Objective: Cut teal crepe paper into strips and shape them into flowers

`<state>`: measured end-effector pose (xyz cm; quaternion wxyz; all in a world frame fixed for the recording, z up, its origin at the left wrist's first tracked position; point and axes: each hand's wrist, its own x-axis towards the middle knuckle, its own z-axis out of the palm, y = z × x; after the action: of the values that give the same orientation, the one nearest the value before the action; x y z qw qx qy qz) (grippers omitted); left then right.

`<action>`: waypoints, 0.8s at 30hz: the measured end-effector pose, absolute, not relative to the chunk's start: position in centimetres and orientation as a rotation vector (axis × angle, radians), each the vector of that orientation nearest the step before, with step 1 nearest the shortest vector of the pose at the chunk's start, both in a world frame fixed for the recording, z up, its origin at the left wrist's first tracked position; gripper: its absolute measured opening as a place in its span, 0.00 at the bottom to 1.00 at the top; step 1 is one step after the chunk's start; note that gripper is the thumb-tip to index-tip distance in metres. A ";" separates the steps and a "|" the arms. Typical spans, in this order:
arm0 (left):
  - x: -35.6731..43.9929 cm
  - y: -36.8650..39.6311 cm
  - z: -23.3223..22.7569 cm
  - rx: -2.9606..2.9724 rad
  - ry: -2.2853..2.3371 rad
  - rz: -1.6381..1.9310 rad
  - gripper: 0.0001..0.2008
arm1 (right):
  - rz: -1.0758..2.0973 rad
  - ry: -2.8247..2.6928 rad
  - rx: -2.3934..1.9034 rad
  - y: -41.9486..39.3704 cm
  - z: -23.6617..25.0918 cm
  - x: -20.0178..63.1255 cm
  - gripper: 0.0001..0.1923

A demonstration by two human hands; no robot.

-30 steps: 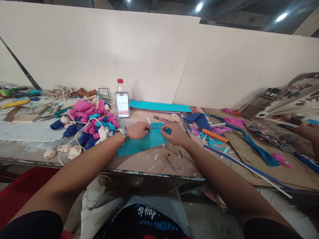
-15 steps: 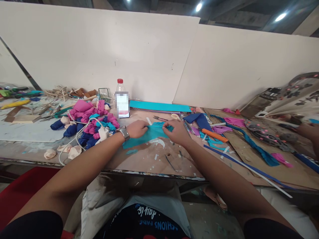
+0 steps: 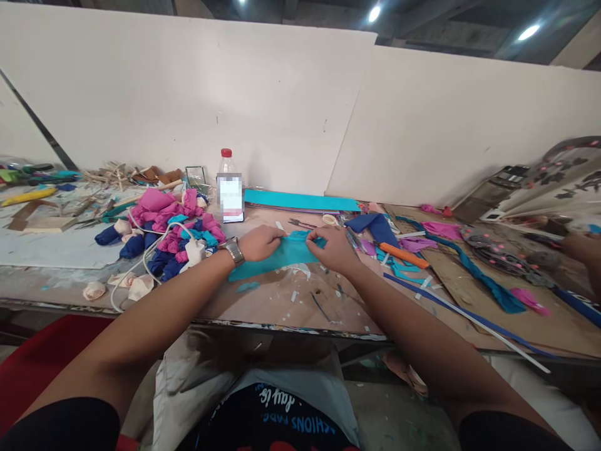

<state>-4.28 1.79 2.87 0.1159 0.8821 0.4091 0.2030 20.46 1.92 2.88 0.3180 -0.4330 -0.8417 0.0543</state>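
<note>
Cluttered workbench (image 3: 282, 300): beside the crepe-flower pile (image 3: 164, 232), your left hand (image 3: 260, 242) and right hand (image 3: 332, 248) pinch the turquoise crepe sheet (image 3: 277, 258), now gathered narrower than a second ago, exposing bare board.

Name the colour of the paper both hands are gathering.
Turquoise crepe paper, clearest in the head view.

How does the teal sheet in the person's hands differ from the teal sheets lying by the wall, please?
The teal sheet in hand is crumpled and gathered between the left hand and right hand; the teal sheets by the wall lie flat, stacked and untouched. Both share the colour.
</note>
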 end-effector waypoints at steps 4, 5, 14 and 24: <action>-4.5 1.8 3.2 2.530 1.235 0.601 0.17 | 0.141 -2.231 -1.124 2.0 2.7 20.4 0.08; -4.5 1.7 3.3 2.507 1.206 0.600 0.16 | 0.140 -2.247 -1.108 2.0 2.7 20.4 0.07; -4.2 1.7 3.1 2.447 1.128 0.602 0.13 | 0.129 -2.289 -1.065 2.0 2.3 20.4 0.06; -3.8 0.8 3.4 2.351 0.907 0.475 0.17 | 0.254 -2.455 -0.902 1.1 2.5 20.0 0.07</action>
<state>-3.81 0.81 3.36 0.2847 0.8789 0.3392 0.1775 20.04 1.05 2.45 0.2543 -0.3320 -0.9035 0.0935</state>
